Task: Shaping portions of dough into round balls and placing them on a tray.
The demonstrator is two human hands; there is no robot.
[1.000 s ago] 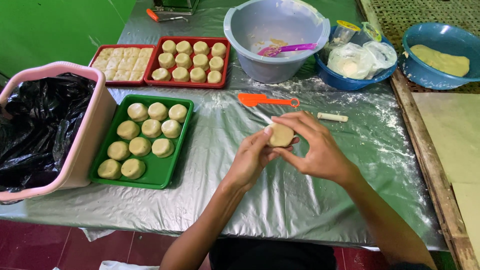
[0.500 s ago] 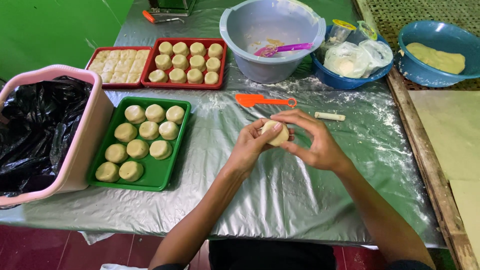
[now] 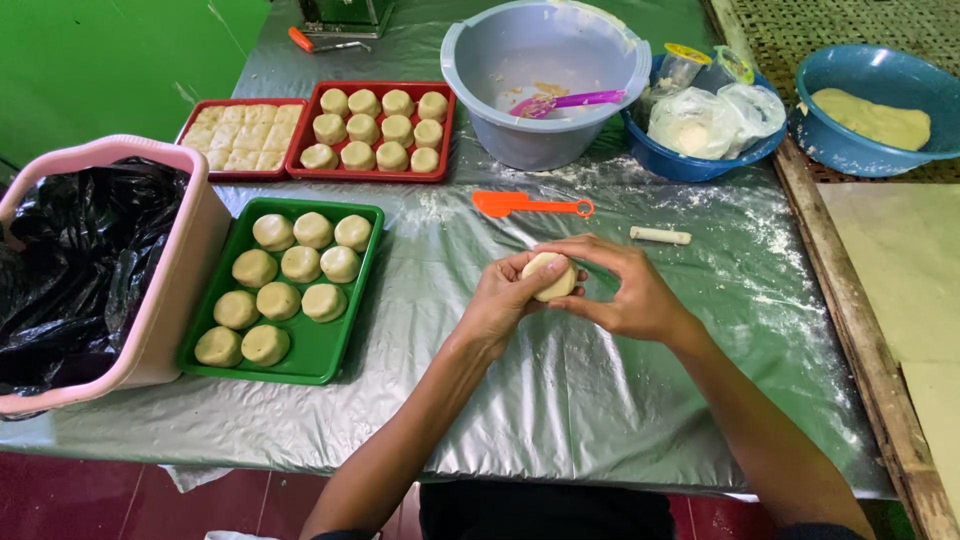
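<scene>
left hand (image 3: pixel 497 300) + right hand (image 3: pixel 620 290) | both grips pinching dough ball (image 3: pixel 549 276) (pale) | above table (image 3: pixel 600 400)

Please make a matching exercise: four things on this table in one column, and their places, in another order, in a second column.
Things:
1. orange plastic spatula
2. purple plastic spatula
3. round pale dough piece
4. black plastic bag

Places:
A. inside the pink bin
B. between the left hand and right hand
C. flat on the silver table cover
D. in the grey bowl

Pairs: 1-C, 2-D, 3-B, 4-A
</scene>
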